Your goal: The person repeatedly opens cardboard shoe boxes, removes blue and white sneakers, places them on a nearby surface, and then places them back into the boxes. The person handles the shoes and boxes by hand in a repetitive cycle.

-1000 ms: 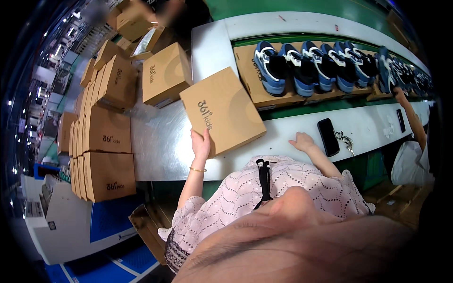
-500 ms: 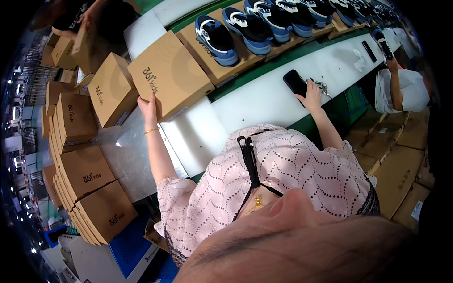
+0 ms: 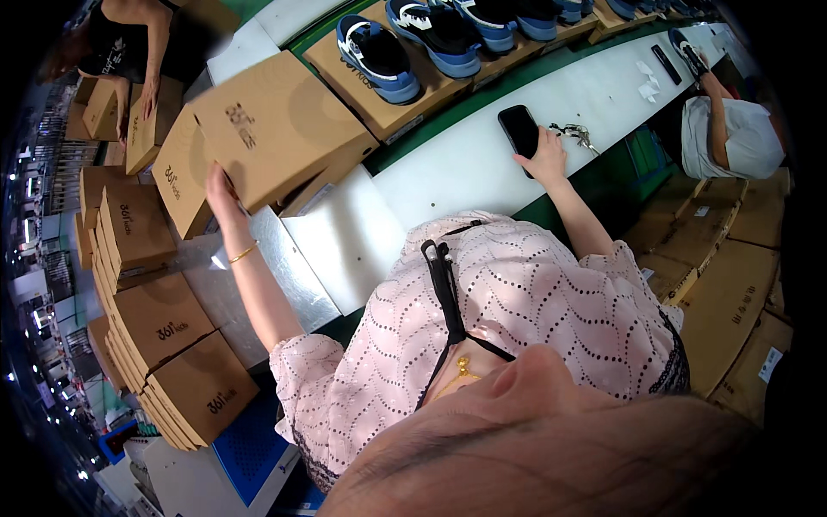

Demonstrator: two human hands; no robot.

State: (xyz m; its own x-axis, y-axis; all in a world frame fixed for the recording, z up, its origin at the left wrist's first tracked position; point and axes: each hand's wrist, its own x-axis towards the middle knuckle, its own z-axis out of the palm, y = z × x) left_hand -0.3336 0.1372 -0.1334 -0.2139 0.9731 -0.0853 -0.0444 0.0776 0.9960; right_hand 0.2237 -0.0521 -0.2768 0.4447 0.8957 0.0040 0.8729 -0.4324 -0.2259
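My left hand (image 3: 226, 200) grips the near left corner of a brown cardboard shoe box (image 3: 293, 112), fingers wrapped over its edge. Its upper part sits tilted and shifted left, with a lower cardboard side showing beneath; whether that is a raised lid or a second box, I cannot tell. The box partly overlaps another shoe box (image 3: 177, 172) at its left. On the white worktop (image 3: 448, 177), my right hand (image 3: 547, 159) holds a dark smartphone (image 3: 519, 129) by its near end, thumb and fingers at its edges. A bunch of keys (image 3: 577, 133) lies just right of the phone.
Blue and black sneakers (image 3: 377, 56) stand on boxes in a row along the far side. Stacked shoe boxes (image 3: 202, 388) rise at left. A co-worker (image 3: 129, 52) handles a box at far left; another (image 3: 732, 133) holds a shoe at right. Large cartons (image 3: 724, 293) lie at lower right.
My left hand has moved left, and the top of the shoe box has shifted left with it, tilting. My right hand stays at the phone. The far-left co-worker's arms have moved down onto a box.
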